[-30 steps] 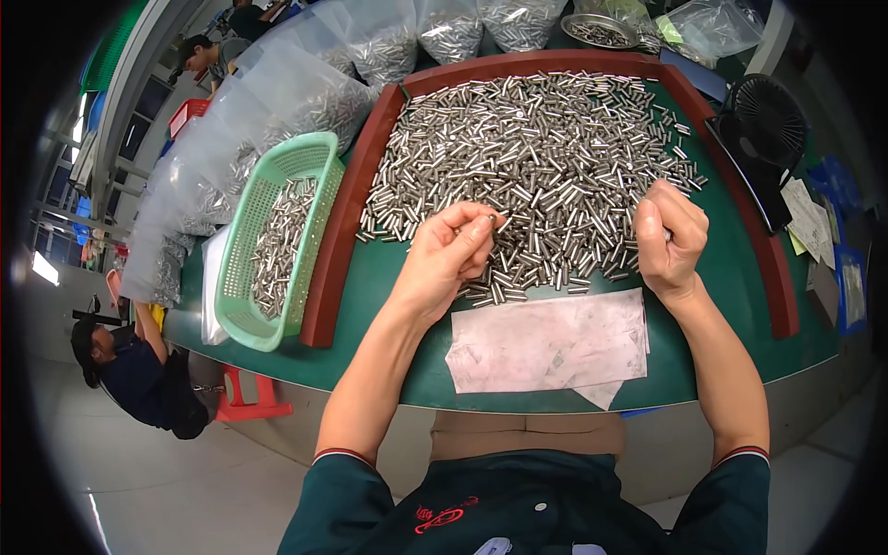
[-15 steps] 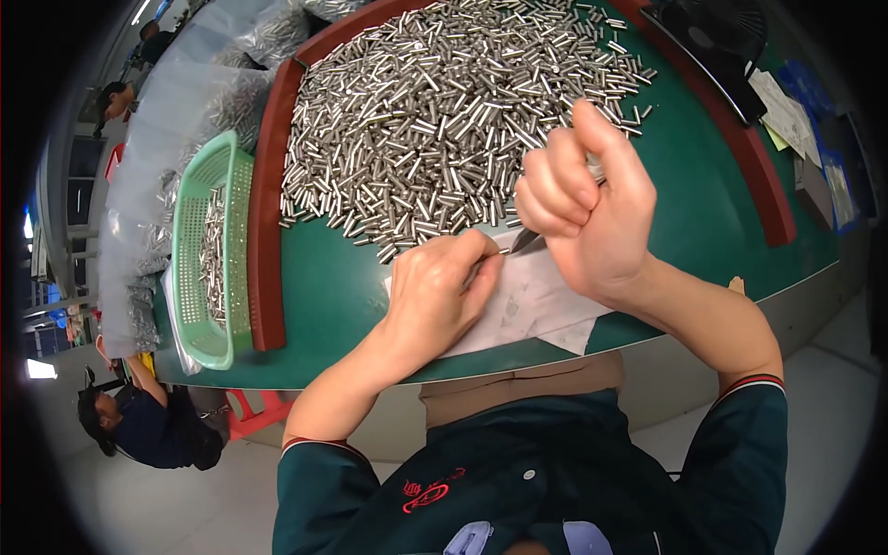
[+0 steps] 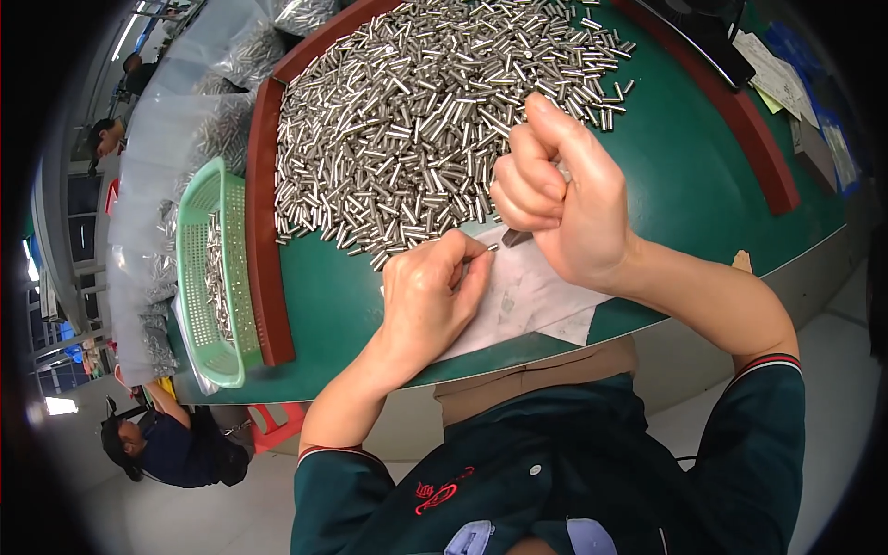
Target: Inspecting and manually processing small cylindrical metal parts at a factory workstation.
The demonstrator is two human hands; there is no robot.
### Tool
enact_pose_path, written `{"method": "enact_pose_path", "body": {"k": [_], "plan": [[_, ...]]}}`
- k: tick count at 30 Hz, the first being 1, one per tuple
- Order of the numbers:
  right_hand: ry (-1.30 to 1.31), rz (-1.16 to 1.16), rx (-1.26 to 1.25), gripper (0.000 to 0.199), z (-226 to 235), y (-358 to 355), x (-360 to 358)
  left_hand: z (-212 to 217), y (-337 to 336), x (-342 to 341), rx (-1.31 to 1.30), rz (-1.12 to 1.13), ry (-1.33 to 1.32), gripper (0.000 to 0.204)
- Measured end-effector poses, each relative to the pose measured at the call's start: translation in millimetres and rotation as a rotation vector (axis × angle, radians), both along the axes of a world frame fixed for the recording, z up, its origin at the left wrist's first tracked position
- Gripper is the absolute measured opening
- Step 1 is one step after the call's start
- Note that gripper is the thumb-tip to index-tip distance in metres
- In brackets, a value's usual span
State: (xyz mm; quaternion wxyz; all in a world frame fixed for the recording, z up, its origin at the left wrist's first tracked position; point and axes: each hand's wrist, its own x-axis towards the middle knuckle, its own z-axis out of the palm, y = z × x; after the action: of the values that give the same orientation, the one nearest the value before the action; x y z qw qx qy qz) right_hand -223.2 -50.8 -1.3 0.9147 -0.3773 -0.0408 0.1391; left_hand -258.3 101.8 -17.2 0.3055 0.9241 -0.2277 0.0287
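My left hand (image 3: 430,291) is closed in a pinch over a pale cloth or sheet (image 3: 532,305). A small metal pin (image 3: 492,247) sticks out of its fingertips. My right hand (image 3: 578,199) makes a fist, thumb up, round a tool whose dark, narrow tip (image 3: 514,238) shows below the fingers. The fist hides the tool's handle, so its kind cannot be made out. The tip is close to the pin; whether they touch I cannot tell. Beyond both hands spreads a large heap of short silver metal pins (image 3: 407,129).
Dark red rails (image 3: 268,222) border the green table (image 3: 319,296). Outside the left rail stands a light green basket (image 3: 199,305) with pins in it. Clear bags of pins (image 3: 227,120) line the far left. Papers (image 3: 772,79) lie at right. A co-worker (image 3: 171,439) sits at lower left.
The whole view has shifted slightly. My right fist and the tool have come a little to the left; my left hand keeps its pinch on the pin.
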Motion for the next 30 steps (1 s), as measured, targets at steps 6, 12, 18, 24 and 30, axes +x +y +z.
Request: {"method": "enact_pose_path", "body": {"k": [6, 12, 18, 24, 30], "plan": [[0.063, -0.093, 0.028, 0.046, -3, 4, -2, 1, -1, 0, -0.001, 0.008, 0.004, 0.010], [0.088, -0.099, 0.030, 0.045, -4, 6, -2, 0, -1, 0, 0.008, 0.021, 0.014, 0.010], [0.081, -0.100, 0.030, 0.045, -3, 5, -3, 0, -2, 0, -0.003, 0.028, 0.033, 0.010], [0.048, -0.100, 0.018, 0.044, -3, 7, -4, 1, -3, -1, -0.009, 0.040, 0.051, 0.010], [-0.035, -0.098, -0.039, 0.043, -3, 13, -9, 2, -2, -1, -0.004, 0.032, 0.070, 0.011]]}}
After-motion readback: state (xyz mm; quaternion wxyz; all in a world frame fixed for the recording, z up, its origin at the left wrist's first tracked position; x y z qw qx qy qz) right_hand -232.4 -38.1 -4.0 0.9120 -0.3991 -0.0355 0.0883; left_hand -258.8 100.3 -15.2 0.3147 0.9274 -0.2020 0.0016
